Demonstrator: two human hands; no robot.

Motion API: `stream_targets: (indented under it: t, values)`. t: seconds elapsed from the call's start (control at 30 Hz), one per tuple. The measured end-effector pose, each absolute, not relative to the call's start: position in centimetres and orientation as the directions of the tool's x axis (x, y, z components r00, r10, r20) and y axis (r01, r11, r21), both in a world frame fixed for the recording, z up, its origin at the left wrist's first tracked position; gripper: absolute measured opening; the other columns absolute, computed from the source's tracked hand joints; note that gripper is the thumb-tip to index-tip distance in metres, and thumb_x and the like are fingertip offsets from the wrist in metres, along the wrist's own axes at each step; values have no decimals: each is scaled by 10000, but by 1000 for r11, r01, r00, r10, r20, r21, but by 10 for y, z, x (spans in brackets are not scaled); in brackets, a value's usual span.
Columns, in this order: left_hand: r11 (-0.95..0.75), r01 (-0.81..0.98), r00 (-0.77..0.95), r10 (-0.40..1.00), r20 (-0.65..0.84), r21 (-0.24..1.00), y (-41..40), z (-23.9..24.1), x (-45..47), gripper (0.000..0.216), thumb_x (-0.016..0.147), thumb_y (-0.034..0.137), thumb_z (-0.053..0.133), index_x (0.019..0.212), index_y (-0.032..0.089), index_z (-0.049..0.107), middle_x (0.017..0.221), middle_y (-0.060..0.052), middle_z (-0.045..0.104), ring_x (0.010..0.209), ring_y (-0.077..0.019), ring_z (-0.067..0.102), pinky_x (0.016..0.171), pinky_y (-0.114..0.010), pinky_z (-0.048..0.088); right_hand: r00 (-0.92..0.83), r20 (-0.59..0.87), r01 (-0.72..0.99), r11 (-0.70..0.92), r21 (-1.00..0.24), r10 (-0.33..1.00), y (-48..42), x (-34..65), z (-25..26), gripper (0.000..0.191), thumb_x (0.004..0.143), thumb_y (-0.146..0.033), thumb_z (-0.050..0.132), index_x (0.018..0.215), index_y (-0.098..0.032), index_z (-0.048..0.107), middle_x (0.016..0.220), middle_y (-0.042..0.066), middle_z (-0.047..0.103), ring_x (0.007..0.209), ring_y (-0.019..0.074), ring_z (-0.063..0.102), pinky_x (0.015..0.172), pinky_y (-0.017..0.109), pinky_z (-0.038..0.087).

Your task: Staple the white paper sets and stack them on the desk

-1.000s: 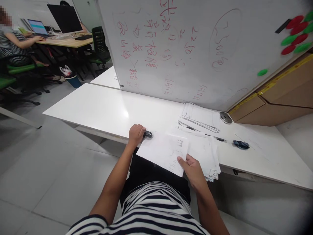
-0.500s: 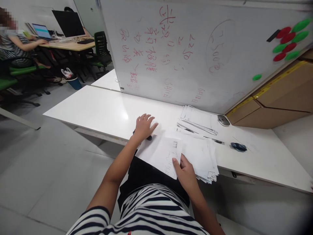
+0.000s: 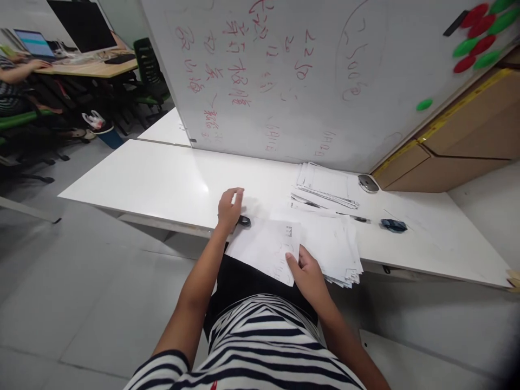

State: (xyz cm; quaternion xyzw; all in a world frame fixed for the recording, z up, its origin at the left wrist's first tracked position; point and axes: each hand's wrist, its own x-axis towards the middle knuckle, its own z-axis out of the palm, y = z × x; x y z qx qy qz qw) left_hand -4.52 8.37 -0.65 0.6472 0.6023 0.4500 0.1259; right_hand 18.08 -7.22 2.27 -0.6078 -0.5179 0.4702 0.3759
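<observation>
My left hand (image 3: 228, 209) rests at the near edge of the white table (image 3: 162, 179), fingers curled over a small black object (image 3: 244, 220) that sticks out beside it. My right hand (image 3: 307, 272) pinches the near corner of a white sheet (image 3: 266, 250) that hangs partly over the table edge. That sheet lies on a loose pile of papers (image 3: 335, 254) in front of me.
A second paper stack (image 3: 327, 186) lies by the whiteboard (image 3: 284, 76), with a grey oval object (image 3: 368, 183), a pen (image 3: 359, 219) and a dark blue object (image 3: 393, 225) to the right. Another person sits at a desk with a laptop (image 3: 34, 44) far left.
My left hand first covered the black object, then spread its fingers over the table, and now curls back beside the object. My right hand kept hold of the sheet.
</observation>
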Motion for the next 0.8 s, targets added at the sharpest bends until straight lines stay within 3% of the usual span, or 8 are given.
stream_targets:
  t: [0.07,0.13,0.2,0.3,0.43,0.6,0.8]
  values:
    - [-323,651,-138,839,526,687,75,-7,-54,456,962,434,218,1007,204,609,1060,-75,653,1042,-186,570,929,-359,427,13,-191,198,-189,-962,982,-70,183,24,458,856,-465,541,1243,-222,570,1153,68,673,999,237,627,874,353,479]
    - [-350,709,-40,847,530,612,70,-11,-65,432,948,439,271,936,203,633,991,-74,670,1004,-195,581,932,-366,411,6,-214,118,-213,-970,977,-68,190,26,490,838,-477,570,1257,-222,562,1138,74,680,989,242,637,872,371,491]
    - [-330,770,79,898,433,545,69,-18,-76,430,933,455,305,866,212,654,912,-69,683,947,-208,593,902,-371,411,7,-247,78,-247,-966,969,-65,202,30,533,807,-492,612,1260,-216,563,1092,79,698,939,248,656,838,382,511]
    - [-243,780,89,955,283,576,75,-26,-86,504,947,453,227,857,222,665,880,-51,690,888,-200,603,825,-347,438,35,-275,132,-277,-952,961,-62,233,36,525,752,-503,673,1174,-193,632,997,76,725,868,257,666,764,369,530]
    - [-189,751,21,965,263,633,82,-29,-89,523,951,459,209,938,219,674,972,-41,696,951,-192,600,859,-341,446,248,-205,149,-247,-958,947,-65,275,35,488,711,-513,708,1084,-200,684,921,59,733,822,263,661,697,358,534]
    - [-354,742,171,921,350,569,79,-26,-90,447,934,444,304,923,246,705,1096,-25,684,1096,-194,557,985,-376,404,488,-76,63,-121,-991,869,-67,289,22,458,724,-507,701,1054,-190,681,992,75,717,848,239,651,766,373,523]
    - [-411,758,233,896,378,506,80,-31,-88,314,867,469,470,845,278,718,1036,-5,711,1084,-216,566,976,-382,416,566,-31,-25,-21,-999,824,-66,283,19,441,735,-494,689,1051,-186,674,991,73,716,956,231,635,838,364,505]
